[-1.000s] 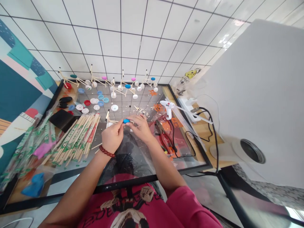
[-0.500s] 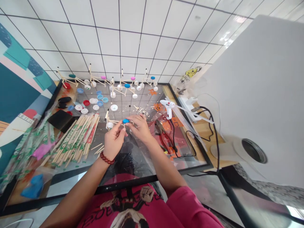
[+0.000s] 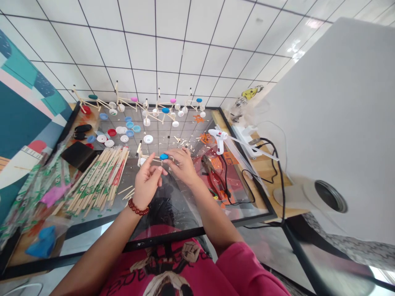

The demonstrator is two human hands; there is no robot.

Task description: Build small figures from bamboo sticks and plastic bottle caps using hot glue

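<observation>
The blue cap (image 3: 163, 156) is gripped by the right hand (image 3: 182, 166); at the cap's seven o'clock, the left hand (image 3: 148, 183) is held partly open. Wooden sticks (image 3: 100, 179) are bunched at the left hand's nine o'clock.

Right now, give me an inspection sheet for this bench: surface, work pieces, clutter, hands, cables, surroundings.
Surface: glass tabletop in a dark frame, with pale scraps scattered on it.
Work pieces: blue cap on a small stick assembly; stick models line the far side.
Clutter: loose caps, many sticks piled at left, pliers at right.
Hands: right hand has its fingers on the blue cap; left hand is close by, index finger raised, grip unclear.
Cables: glue gun cord and a thicker black cable at right; damage: nothing seen.
Surroundings: tiled wall behind, patterned panel at left.
</observation>
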